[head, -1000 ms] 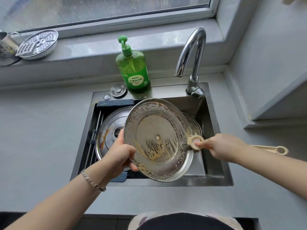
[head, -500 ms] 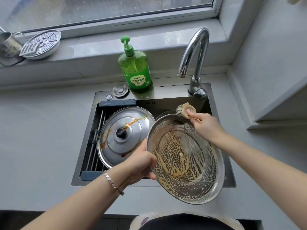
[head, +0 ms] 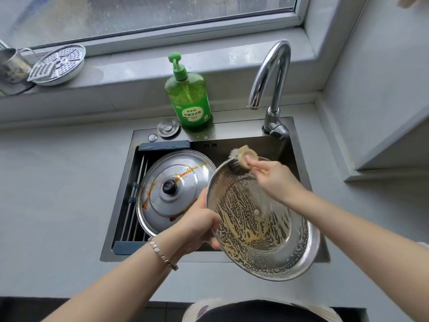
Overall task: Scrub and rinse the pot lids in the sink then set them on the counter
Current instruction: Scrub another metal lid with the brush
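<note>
Right hand (head: 271,177) pinches brush (head: 243,159) at far rim of soapy lid (head: 262,228), gripped by left hand (head: 197,224). Stained lid (head: 176,196) in sink (head: 243,133) looks unscrubbed; rinsing pending.

Left hand (head: 197,225) gripping, right hand (head: 271,176) pinching

Blurred brush bristles (head: 234,159); metal cup (head: 10,66) cut off at left edge

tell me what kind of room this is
Most likely a home kitchen: a steel sink with a faucet, a green dish soap bottle on its rim, and a soapy pot lid being scrubbed.
</note>
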`<state>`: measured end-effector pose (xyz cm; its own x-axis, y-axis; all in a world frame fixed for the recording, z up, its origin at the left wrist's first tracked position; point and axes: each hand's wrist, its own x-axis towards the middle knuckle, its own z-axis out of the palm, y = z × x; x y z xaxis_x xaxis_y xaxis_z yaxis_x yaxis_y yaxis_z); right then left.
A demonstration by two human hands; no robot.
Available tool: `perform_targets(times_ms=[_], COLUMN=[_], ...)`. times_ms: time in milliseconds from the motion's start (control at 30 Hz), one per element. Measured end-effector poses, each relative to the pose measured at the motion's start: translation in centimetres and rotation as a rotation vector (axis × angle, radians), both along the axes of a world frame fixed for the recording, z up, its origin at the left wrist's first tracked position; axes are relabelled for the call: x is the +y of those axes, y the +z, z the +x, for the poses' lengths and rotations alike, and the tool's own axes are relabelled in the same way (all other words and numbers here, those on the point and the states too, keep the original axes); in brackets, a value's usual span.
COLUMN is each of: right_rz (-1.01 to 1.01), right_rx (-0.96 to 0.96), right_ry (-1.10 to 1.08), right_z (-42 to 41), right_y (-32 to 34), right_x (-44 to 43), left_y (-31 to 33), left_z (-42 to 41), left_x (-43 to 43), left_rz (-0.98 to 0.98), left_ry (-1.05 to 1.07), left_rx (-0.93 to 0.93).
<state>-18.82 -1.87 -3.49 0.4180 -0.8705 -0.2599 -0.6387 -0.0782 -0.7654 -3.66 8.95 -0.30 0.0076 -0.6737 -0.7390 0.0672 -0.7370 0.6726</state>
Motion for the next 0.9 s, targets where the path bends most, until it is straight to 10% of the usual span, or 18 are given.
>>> perform_targets(times_ms=[567, 900], right_rz=[0.483, 0.439], right_rx=[-0.346, -0.276], right_ry=[-0.672, -0.330], right_z=[-4.2, -6.4], right_y=[-4.9, -1.9], right_x=[1.6, -2.0], left_y=[-2.2, -1.1], left_z=[-1.7, 4.2], left_x=[-0.9, 0.0], left_rz=[-0.117, 0.148], left_ry=[0.692, 0.271], left_rx=[0.062, 0.161])
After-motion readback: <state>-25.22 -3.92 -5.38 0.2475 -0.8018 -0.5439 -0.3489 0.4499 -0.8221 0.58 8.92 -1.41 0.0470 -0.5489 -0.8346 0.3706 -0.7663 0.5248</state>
